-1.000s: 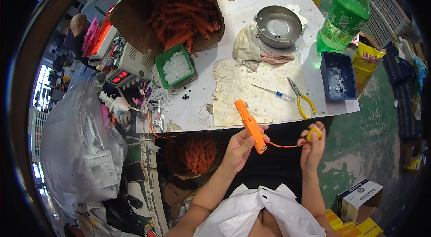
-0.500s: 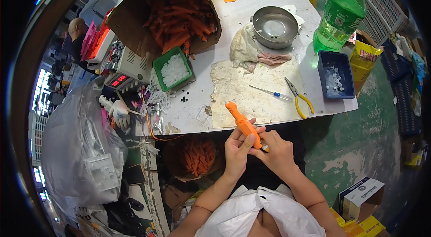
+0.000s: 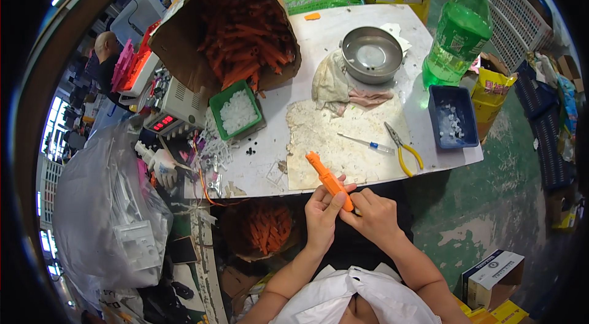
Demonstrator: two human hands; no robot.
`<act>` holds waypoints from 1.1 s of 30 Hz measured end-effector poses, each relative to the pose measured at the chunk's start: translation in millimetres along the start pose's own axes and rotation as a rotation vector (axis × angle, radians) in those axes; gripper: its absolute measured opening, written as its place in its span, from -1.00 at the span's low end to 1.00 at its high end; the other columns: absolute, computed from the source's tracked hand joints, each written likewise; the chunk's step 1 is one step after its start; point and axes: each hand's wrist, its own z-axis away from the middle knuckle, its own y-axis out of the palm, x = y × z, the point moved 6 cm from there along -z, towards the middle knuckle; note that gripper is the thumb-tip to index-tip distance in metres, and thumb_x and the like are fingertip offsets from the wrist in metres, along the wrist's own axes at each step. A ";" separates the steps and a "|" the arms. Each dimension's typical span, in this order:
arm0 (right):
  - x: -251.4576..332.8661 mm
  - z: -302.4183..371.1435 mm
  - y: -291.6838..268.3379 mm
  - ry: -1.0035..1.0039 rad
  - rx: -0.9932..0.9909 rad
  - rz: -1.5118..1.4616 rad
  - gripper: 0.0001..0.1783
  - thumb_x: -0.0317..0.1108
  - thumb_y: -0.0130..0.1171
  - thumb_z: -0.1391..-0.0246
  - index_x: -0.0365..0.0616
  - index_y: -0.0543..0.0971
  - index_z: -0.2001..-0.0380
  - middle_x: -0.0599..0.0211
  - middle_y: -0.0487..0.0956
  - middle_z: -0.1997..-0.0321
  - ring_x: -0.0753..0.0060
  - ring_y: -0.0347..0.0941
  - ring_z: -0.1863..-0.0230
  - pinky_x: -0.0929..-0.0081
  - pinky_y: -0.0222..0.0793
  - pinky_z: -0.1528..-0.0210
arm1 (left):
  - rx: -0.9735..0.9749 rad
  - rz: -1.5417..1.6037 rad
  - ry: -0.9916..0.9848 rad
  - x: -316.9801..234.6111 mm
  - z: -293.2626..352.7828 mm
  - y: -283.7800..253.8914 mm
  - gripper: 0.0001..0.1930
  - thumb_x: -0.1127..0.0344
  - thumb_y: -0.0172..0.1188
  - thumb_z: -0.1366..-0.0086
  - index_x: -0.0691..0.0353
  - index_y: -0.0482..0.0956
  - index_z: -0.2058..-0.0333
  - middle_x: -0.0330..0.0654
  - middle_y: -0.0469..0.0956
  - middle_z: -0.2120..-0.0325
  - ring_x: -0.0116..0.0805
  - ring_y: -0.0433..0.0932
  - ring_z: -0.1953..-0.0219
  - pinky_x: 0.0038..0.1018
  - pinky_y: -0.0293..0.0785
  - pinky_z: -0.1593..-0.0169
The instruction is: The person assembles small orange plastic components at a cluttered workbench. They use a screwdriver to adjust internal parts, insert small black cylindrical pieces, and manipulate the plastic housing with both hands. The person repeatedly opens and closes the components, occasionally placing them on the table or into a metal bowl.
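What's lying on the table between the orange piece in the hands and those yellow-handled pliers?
In the head view, a thin screwdriver-like tool with a blue grip lies on the stained mat, between the orange piece and the pliers.

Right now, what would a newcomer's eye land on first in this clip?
Probably the orange plastic part, held at the table's near edge between the left hand and the right hand. Next, the big cardboard box of orange parts at the table's far left, and the green bottle at far right beside a metal bowl.
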 end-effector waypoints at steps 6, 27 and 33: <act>-16.1 -16.9 -12.1 0.017 -0.060 -0.014 -0.71 -0.16 0.36 0.10 -0.07 0.49 0.51 0.37 0.42 0.62 0.35 0.41 0.69 0.45 0.29 0.65 | 0.057 -0.320 0.196 -11.3 -10.9 -0.5 -0.46 0.33 0.17 -0.31 0.44 0.24 -0.19 0.00 0.47 -0.05 -0.41 0.49 0.06 -0.55 0.42 0.01; -159.3 -103.4 -21.0 0.385 0.106 0.240 -0.51 0.07 0.10 -0.04 -0.18 0.61 0.60 0.04 0.54 0.65 -0.02 0.51 0.57 0.13 0.39 0.47 | -0.003 -1.031 0.759 -26.5 -53.1 -7.3 -0.83 0.45 0.12 -0.28 0.33 0.56 0.18 -0.03 0.56 0.22 -0.20 0.55 0.22 -0.48 0.50 0.20; -161.4 -106.0 -17.9 0.366 0.099 0.246 -0.51 0.08 0.10 -0.03 -0.18 0.62 0.59 0.05 0.55 0.65 -0.03 0.51 0.57 0.12 0.39 0.46 | 0.002 -1.027 0.753 -29.9 -50.7 -4.7 -0.86 0.48 0.15 -0.20 0.28 0.59 0.25 -0.09 0.58 0.30 -0.12 0.52 0.25 -0.34 0.44 0.17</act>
